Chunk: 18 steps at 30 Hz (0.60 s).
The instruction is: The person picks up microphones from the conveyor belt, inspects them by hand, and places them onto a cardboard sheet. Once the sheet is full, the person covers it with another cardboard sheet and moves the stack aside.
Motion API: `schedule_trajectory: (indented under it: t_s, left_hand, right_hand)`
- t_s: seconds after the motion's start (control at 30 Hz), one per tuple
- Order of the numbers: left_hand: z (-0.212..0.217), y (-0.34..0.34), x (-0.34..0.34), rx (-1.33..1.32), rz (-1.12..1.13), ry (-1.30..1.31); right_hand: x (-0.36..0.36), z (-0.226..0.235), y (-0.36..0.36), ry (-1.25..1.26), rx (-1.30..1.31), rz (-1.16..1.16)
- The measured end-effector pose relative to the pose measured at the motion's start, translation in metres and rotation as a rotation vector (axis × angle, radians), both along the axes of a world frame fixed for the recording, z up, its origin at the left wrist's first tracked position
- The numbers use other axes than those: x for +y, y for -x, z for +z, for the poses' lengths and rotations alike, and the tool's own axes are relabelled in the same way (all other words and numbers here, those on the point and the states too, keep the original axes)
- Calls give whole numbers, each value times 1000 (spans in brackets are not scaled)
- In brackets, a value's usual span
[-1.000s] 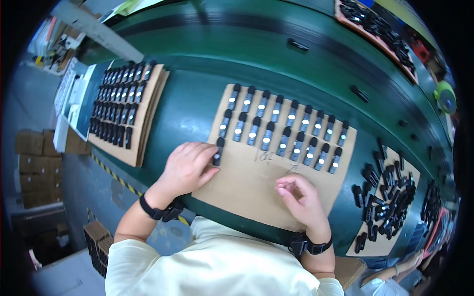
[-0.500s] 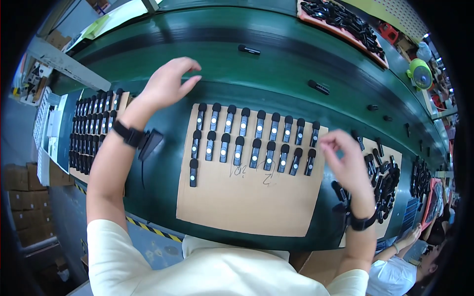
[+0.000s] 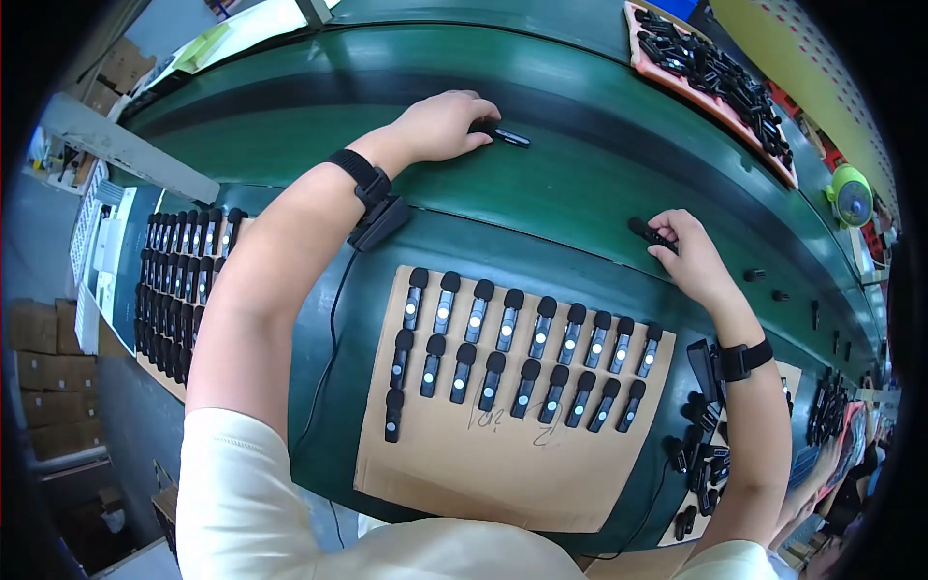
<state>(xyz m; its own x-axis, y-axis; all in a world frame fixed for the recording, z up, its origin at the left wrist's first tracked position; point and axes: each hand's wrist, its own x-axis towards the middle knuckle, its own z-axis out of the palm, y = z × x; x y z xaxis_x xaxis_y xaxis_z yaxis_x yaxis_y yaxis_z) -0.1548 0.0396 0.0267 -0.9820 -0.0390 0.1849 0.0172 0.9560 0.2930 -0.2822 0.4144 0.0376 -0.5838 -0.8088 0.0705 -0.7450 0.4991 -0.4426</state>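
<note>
My left hand (image 3: pixel 448 128) is stretched out over the green conveyor belt. Its fingers close round the foam-headed end of a small black microphone (image 3: pixel 512 137), whose body sticks out to the right. Further right, my right hand (image 3: pixel 684 249) pinches a second black microphone (image 3: pixel 640 228), its foam head pointing to the upper left. Nearer to me lies a cardboard sheet (image 3: pixel 503 483) with small microphones set out on it, foam heads away from me. They form two full rows, and a single microphone (image 3: pixel 393 416) lies below at the left end.
Another cardboard sheet with rows of microphones (image 3: pixel 179 280) lies at the left. Loose microphones (image 3: pixel 710 464) are heaped beneath my right forearm. A pink-rimmed tray (image 3: pixel 667 77) full of black pieces stands beyond the belt, near a green fan (image 3: pixel 851 196). Other people are at the right.
Both hands have moved away from me onto the belt and taken hold of a microphone each. The view has shifted, so the cardboard sheet appears lower.
</note>
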Motion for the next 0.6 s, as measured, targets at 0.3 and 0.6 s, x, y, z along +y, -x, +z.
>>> schedule_trajectory:
  t_s: [0.3, 0.6]
  left_hand:
    - [21, -45, 9, -11, 95, -343]
    - [78, -206, 147, 300, -200, -557]
  right_hand:
    - [22, 42, -39, 253, -560, -111]
    - [76, 48, -195, 652, -1277, -85]
